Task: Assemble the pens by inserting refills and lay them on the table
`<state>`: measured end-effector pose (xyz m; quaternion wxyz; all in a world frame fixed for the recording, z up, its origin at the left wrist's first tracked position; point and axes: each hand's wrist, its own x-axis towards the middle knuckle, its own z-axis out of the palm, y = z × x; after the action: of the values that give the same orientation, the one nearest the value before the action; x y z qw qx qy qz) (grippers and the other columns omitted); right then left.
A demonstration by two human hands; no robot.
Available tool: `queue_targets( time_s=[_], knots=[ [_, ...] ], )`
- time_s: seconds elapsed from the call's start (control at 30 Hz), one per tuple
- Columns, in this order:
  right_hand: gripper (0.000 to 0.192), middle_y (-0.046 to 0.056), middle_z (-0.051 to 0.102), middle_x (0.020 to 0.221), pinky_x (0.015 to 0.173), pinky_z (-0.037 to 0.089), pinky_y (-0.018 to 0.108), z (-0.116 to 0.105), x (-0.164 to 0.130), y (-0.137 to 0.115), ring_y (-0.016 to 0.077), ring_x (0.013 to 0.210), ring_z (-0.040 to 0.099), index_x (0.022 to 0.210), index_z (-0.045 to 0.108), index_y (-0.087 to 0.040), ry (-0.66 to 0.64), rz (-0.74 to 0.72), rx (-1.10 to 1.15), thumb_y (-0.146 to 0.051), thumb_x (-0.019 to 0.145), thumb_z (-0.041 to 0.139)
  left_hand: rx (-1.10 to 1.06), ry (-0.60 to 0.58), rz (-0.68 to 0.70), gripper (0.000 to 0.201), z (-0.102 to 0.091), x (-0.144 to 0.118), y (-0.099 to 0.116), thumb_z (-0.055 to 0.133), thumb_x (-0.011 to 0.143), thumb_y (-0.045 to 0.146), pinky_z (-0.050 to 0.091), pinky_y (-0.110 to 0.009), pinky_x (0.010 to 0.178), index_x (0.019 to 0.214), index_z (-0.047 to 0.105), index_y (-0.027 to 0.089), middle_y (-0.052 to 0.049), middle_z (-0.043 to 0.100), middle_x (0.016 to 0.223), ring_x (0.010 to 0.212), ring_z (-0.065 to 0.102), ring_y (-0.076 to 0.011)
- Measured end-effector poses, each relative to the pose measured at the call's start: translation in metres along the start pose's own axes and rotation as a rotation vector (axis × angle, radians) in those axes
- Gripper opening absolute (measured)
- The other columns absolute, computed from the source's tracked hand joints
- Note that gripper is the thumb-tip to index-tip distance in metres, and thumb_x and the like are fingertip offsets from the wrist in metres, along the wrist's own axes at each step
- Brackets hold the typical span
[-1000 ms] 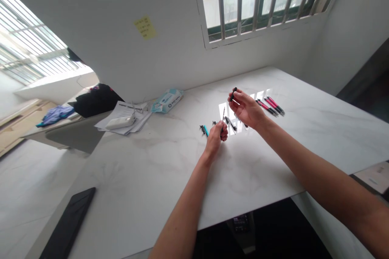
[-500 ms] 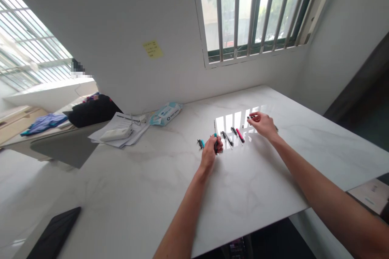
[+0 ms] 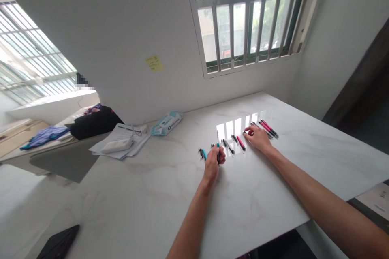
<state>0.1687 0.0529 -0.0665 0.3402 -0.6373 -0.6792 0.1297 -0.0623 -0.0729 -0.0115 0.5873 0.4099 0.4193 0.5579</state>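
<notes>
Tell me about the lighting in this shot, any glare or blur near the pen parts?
Head view: daylight from the barred window leaves bright glare on the white tabletop, just beyond the pink barrel; head view: the far-left window looks washed out; head view: detail at the right hand is too small to judge blur.

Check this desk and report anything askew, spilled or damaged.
Two oddities. On the left, papers are fanned unevenly under a white object, not squared up. Just beyond the left hand, a pink barrel lies among loose pen parts, unlike the whole-looking pens farther right. I see no spill or damage.
</notes>
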Motion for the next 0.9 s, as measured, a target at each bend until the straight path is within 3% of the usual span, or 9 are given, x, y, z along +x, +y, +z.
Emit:
queue_targets(
  time_s=[0.17,0.3,0.5,0.6,0.7,0.8,0.9],
  knots=[
    [0.025,0.004,0.077,0.089,0.077,0.048,0.032,-0.008,-0.003,-0.006,0.0205,0.080,0.068,0.104,0.077,-0.021,0.022,-0.009,0.067,-0.037,0.088,0.066,0.015,0.004,0.010,0.044,0.001,0.000,-0.001,0.064,0.085,0.061,0.029,-0.024,0.058,0.078,0.051,0.019,0.004,0.041,0.068,0.061,0.033,-0.0103],
    [0.033,0.007,0.078,0.091,0.074,0.051,0.034,-0.014,-0.020,-0.038,0.0213,0.078,0.066,0.095,0.078,-0.020,0.036,-0.116,0.388,-0.048,0.094,0.061,0.050,-0.006,0.047,0.047,0.000,0.001,-0.005,0.061,0.087,0.065,0.031,-0.024,0.058,0.082,0.051,0.020,0.003,0.043,0.069,0.062,0.034,-0.0107],
    [0.035,0.007,0.078,0.097,0.074,0.055,0.035,-0.003,-0.058,-0.095,0.0208,0.081,0.069,0.104,0.080,-0.022,-0.305,-0.248,0.873,-0.053,0.088,0.075,0.242,-0.041,0.085,0.044,0.002,-0.004,-0.007,0.050,0.096,0.063,0.035,-0.026,0.060,0.091,0.055,0.020,0.002,0.046,0.073,0.064,0.039,-0.0131],
    [0.031,0.008,0.076,0.098,0.072,0.056,0.034,0.000,-0.065,-0.104,0.0199,0.081,0.068,0.088,0.079,-0.021,-0.380,-0.242,1.017,-0.052,0.086,0.078,0.441,-0.040,0.157,0.042,0.001,-0.007,-0.007,0.044,0.101,0.059,0.039,-0.028,0.065,0.102,0.062,0.021,-0.002,0.055,0.078,0.071,0.048,-0.0167],
    [0.035,0.008,0.077,0.098,0.073,0.055,0.033,-0.002,-0.060,-0.101,0.0190,0.080,0.067,0.081,0.079,-0.020,-0.309,-0.139,1.088,-0.054,0.084,0.079,0.652,0.018,0.217,0.031,-0.002,-0.009,-0.005,0.049,0.100,0.050,0.037,-0.028,0.066,0.092,0.062,0.023,-0.002,0.058,0.075,0.069,0.049,-0.0173],
    [0.041,0.008,0.077,0.095,0.070,0.053,0.031,-0.005,-0.050,-0.092,0.0162,0.074,0.062,0.095,0.081,-0.019,-0.155,-0.013,1.093,-0.058,0.084,0.078,0.785,0.122,0.208,0.025,-0.003,-0.009,-0.001,0.061,0.093,0.042,0.031,-0.027,0.063,0.078,0.057,0.023,0.002,0.054,0.066,0.060,0.045,-0.0149],
    [0.042,0.007,0.076,0.094,0.069,0.051,0.031,-0.009,-0.045,-0.084,0.0163,0.074,0.062,0.107,0.082,-0.020,-0.109,-0.060,0.979,-0.057,0.088,0.074,0.750,0.196,0.229,0.027,-0.004,-0.009,0.006,0.065,0.091,0.045,0.032,-0.025,0.062,0.078,0.060,0.022,0.004,0.050,0.062,0.057,0.044,-0.0135]
  ],
)
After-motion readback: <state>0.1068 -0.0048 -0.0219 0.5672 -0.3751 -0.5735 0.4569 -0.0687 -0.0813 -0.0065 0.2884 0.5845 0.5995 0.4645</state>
